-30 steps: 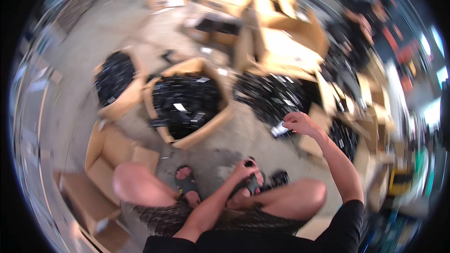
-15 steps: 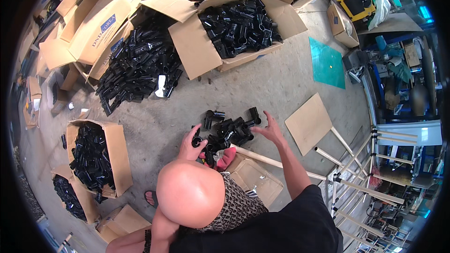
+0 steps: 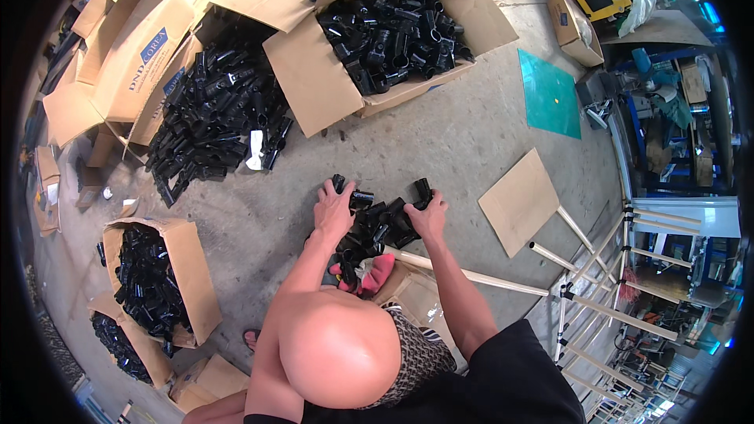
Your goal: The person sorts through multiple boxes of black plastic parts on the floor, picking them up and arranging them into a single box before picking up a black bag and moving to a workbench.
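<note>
A small heap of black pipe fittings (image 3: 382,222) lies on the concrete floor in front of me, between my two hands. My left hand (image 3: 334,208) is curled over a fitting (image 3: 338,183) at the heap's far left edge. On the opposite side, my right hand (image 3: 429,217) has its fingers round another short tubular fitting (image 3: 422,189). The palm sides of both hands are hidden. Nearest my bare knee (image 3: 339,349), a pink-red and grey cloth-like item (image 3: 377,273) touches the near side of the heap.
Open cartons of black fittings stand ahead (image 3: 314,82) and at left (image 3: 200,283). A large loose pile of fittings (image 3: 216,114) spreads beside the far carton. At right are a flat cardboard sheet (image 3: 518,202), a green sheet (image 3: 548,94) and a rack of pale pipes (image 3: 620,318).
Both hands were apart from the heap with fingers spread. The left has reached forward and the right has come inward; both have closed onto fittings at its sides.
</note>
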The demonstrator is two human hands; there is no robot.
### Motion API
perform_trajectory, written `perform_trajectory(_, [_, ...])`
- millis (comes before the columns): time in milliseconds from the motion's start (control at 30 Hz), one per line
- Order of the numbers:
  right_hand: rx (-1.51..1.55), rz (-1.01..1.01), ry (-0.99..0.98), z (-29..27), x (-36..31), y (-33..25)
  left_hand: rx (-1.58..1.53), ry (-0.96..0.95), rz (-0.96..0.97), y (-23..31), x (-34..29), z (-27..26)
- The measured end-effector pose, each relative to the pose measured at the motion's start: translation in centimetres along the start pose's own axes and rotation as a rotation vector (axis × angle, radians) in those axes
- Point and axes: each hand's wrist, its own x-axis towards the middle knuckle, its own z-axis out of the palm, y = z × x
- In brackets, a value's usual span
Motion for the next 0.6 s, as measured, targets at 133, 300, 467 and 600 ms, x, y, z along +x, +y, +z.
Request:
perform_trajectory(133, [-0.010, -0.105, 0.079, 1.3, -0.9, -1.6, -0.025, 0.025, -0.044, -0.3, 0.4, 1.1])
perform_trajectory(300, [-0.029, -0.295, 0.068, 3.6, -0.5, -0.2, -0.334, 0.258, -0.260, -4.6, -3.0, 0.2])
perform_trajectory(467, [-0.078, -0.387, 0.196, 2.8, 1.8, 2.7, -0.616, 0.607, -0.282, -8.5, -11.1, -7.8])
perform_trajectory(600, [0.197, -0.234, -0.032, 1.5, 4.4, 2.7, -0.565, 0.980, -0.551, -14.1, -21.3, -17.0])
